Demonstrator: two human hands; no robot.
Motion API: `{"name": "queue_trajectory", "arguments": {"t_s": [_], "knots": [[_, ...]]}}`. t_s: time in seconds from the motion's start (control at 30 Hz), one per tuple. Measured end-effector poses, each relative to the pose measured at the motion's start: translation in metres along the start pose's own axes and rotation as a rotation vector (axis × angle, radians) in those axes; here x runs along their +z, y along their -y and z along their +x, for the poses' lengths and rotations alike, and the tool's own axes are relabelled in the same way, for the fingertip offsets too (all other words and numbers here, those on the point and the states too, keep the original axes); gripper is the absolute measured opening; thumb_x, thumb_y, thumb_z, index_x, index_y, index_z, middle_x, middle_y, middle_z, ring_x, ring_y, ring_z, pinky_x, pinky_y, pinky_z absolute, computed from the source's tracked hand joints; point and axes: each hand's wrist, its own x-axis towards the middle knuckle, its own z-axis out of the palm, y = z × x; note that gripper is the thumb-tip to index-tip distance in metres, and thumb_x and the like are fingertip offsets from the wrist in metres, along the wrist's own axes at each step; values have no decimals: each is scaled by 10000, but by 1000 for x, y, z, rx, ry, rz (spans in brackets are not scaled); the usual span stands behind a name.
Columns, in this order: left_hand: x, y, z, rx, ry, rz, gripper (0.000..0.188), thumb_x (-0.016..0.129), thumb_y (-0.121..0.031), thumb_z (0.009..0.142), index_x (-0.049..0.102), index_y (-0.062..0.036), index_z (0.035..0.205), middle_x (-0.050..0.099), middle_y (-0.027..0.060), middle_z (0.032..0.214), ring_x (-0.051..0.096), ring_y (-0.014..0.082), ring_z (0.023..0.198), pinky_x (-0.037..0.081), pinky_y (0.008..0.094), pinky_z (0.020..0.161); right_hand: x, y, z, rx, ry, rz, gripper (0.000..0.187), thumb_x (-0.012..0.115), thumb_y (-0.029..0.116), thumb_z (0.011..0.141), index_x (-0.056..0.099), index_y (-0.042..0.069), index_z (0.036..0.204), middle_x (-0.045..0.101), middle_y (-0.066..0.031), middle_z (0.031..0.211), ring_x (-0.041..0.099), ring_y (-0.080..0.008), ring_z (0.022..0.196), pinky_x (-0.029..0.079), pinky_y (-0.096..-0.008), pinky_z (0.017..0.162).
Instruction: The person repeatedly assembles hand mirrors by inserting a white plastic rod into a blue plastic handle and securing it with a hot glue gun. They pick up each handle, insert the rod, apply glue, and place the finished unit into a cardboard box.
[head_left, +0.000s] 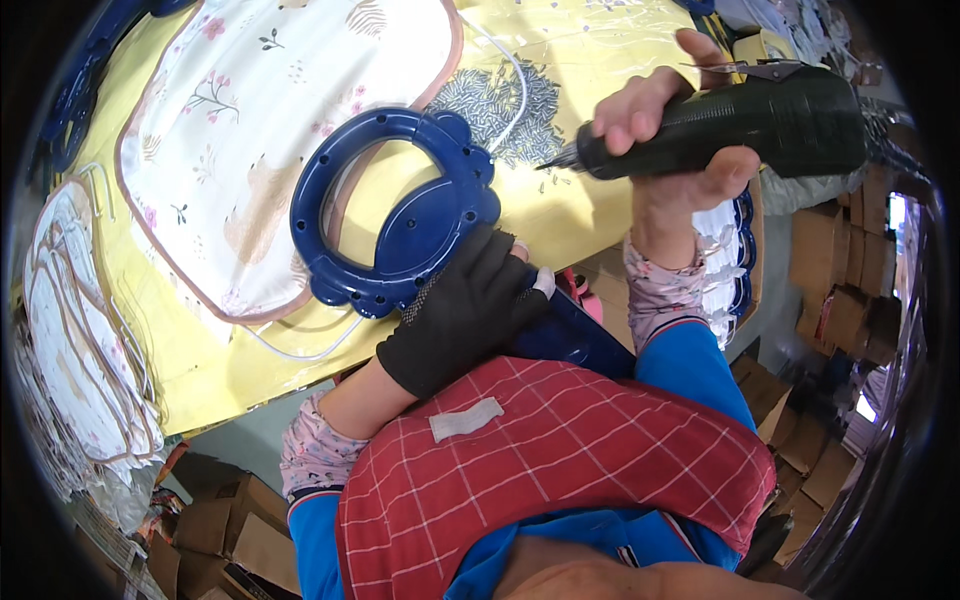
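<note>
The yellow table (225,385) extends beyond the blue frame (420,222); the cloth (250,130) spreads left of it. The driver (760,125), right of the frame and gripped by the right hand (672,192), points toward it. The left hand (465,315) clasps the frame's near side, seemingly steadying it. Screws (480,105) lie just beyond, probably for reach.

- dark-blue plastic ring frame (420,230): glossy, lobed, ring end outward
- black electric screwdriver (750,125): raised, bit pointing left
- silvery screws (505,105): loosely heaped beyond the frame
</note>
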Motion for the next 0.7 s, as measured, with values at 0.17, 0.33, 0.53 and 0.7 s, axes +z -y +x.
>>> {"name": "queue_trajectory", "arguments": {"t_s": [0.17,0.33,0.53,0.7], "knots": [[-1,-1,4,-14,-1,-12,355,656,-98,738,671,-139,1090,563,162,1086,579,330,1062,501,450,963,21,-14,11,-47,69,23,1055,657,728,784,324,-28,1441,623,-90,823,640,-224,694,533,-409,661],[-3,-1,2,-13,34,33,361,647,-93,745,670,-155,1100,572,161,1090,586,325,1055,502,442,960,27,-18,11,-46,60,18,962,668,701,796,370,17,1404,625,-91,831,640,-224,703,533,-411,674],[0,1,3,-4,-1,47,380,646,-104,746,659,-148,1123,574,162,1087,587,330,1046,507,441,949,30,-19,9,-8,59,-12,900,678,676,805,383,43,1373,625,-90,837,642,-226,729,530,-405,689],[-4,-1,8,-22,-10,-18,351,649,-115,747,664,-121,1097,571,159,1071,589,335,1027,498,447,958,36,-24,10,150,46,-170,804,743,611,791,424,46,1265,619,-109,812,645,-239,721,535,-394,685]]}}
